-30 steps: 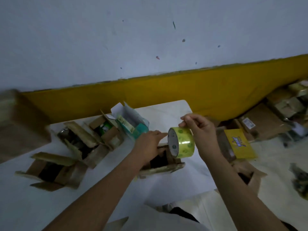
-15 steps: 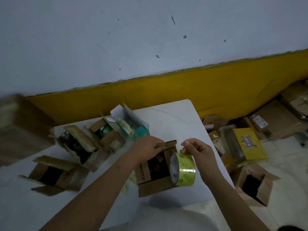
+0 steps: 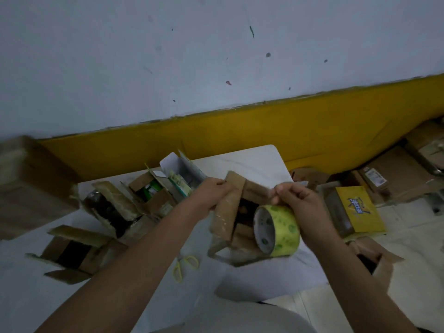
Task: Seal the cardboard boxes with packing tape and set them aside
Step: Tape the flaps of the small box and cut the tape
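1. The white bench (image 3: 252,162) spreads under and beyond both sets of fingers.
2. Two open cardboard boxes (image 3: 72,251) (image 3: 115,207) sit on it, well left of the left fingers.
3. The cardboard box (image 3: 225,212) being worked on stands between the hands with its flaps up and its dark inside showing.
4. A yellow carton (image 3: 358,210) lies on the floor, right of the right fingers. Its blue writing is too blurred to read.
5. The left hand (image 3: 211,193) has its fingers curled round a raised flap of the box.
6. The right hand (image 3: 300,200) has its fingers curled tight at the opposite flap.
7. The tape roll (image 3: 276,230), yellow-green with green dots, hangs just under the right fingers, held against the box's near side.
8. Yellow-handled scissors (image 3: 185,265) lie on the bench below the left fingers.
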The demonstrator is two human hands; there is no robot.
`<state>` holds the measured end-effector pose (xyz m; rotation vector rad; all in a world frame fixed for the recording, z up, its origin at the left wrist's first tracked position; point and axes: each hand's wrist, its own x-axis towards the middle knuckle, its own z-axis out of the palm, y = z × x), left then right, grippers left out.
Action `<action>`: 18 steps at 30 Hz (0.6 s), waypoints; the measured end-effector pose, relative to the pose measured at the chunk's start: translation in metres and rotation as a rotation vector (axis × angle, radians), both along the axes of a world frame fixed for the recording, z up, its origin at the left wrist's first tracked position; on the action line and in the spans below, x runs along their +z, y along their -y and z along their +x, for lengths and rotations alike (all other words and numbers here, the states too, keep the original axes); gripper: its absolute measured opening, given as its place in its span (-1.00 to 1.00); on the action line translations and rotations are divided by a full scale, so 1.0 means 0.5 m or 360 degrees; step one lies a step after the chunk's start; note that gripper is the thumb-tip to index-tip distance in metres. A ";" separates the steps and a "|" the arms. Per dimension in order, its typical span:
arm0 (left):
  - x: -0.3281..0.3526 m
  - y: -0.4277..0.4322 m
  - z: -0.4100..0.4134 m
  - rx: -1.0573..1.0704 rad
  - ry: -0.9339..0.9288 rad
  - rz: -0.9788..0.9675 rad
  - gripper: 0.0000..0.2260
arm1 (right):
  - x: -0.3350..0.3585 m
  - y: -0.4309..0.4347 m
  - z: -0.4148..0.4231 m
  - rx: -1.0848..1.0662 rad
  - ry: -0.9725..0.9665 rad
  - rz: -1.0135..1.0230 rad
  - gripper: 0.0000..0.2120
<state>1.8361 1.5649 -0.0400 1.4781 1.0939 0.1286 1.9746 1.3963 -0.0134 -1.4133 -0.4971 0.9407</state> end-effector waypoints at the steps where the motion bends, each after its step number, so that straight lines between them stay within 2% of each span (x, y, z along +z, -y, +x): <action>1: 0.005 0.011 -0.001 0.0197 0.0113 -0.0203 -0.87 | 0.015 -0.003 0.010 0.0002 -0.0026 0.0004 -0.81; 5: -0.011 0.073 -0.003 0.0614 0.0560 -0.0786 -0.90 | 0.055 -0.013 0.030 0.0065 0.0131 -0.0131 -0.78; 10: -0.062 0.160 0.003 0.0777 0.0755 -0.1210 -0.85 | 0.022 -0.012 0.001 0.0255 0.0094 -0.0503 -0.79; 12: -0.083 0.185 0.003 0.0759 0.0709 -0.1261 -0.84 | -0.012 -0.003 -0.016 0.0201 0.0067 -0.0604 -0.80; 15: -0.105 0.207 0.004 0.0640 0.0478 -0.1275 -0.81 | -0.074 0.019 -0.038 0.0093 0.0090 -0.0765 -0.75; 18: -0.117 0.212 0.011 0.0571 0.0306 -0.1210 -0.65 | -0.109 0.042 -0.048 -0.0010 0.0064 -0.0803 -0.71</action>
